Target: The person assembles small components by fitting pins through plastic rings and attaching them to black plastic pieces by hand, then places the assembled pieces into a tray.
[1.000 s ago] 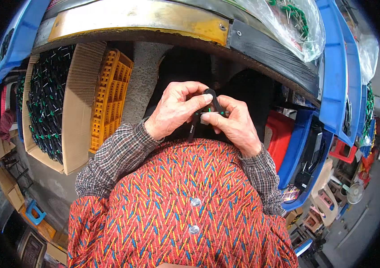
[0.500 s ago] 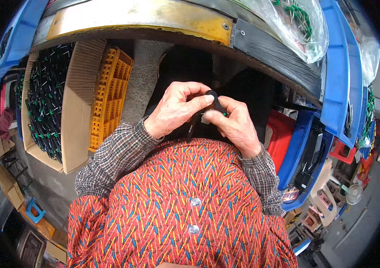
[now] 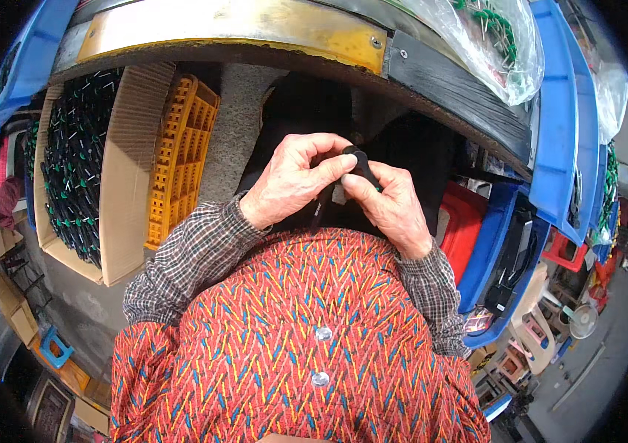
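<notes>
**Under a metal-edged workbench [image 3: 233, 29], a curved black part [image 3: 363, 164] pinched from both sides**

The workbench bows across twelve o'clock, and grey floor [image 3: 236, 111] shows beneath it. A cardboard box [image 3: 131, 148], between nine and ten o'clock, holds a dense pile of black pieces [image 3: 70, 170] with green and silvery bits. An orange plastic crate [image 3: 181, 166] stands just beside it at ten. A clear plastic bag [image 3: 524, 81] of green-headed pieces [image 3: 502, 33] lies between one and two, near a blue plastic tray [image 3: 553, 111] at two. Just past three, a blue bin [image 3: 481, 258] contains black items.

The curved black part is at one o'clock from the view's centre, between the hands. The left hand [image 3: 295, 177], at eleven, has thumb and forefinger clamped on its upper end. The right hand [image 3: 393, 201], between two and three, grips its lower end with the thumb against the fingers. A narrow black strip [image 3: 317, 213] with pale lettering hangs below; whether it joins the part, I cannot tell.
</notes>
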{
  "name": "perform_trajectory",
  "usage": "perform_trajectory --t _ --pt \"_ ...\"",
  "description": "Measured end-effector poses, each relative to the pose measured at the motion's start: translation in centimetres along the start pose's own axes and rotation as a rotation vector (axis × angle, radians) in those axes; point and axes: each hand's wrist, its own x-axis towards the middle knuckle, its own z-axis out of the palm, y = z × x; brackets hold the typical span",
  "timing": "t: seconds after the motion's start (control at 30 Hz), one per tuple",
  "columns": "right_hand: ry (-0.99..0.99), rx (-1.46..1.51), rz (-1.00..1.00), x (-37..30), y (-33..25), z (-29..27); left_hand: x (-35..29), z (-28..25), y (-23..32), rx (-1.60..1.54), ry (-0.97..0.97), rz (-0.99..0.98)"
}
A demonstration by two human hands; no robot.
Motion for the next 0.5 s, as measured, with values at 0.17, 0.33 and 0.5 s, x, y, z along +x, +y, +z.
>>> perform_trajectory --t 0.17,0.33,0.5 --pt "0.036 0.071 0.011 -0.1 0.2 -0.1 -0.4 0.3 -0.6 -0.197 -0.001 0.017" --pt "0.072 0.183 0.002 -0.5 -0.1 0.0 -1.5 0.2 -0.6 -0.326 -0.066 -0.106" --pt "0.076 0.107 -0.057 -0.6 -0.6 0.2 -2.3 0.9 -0.8 -0.354 0.033 -0.083"
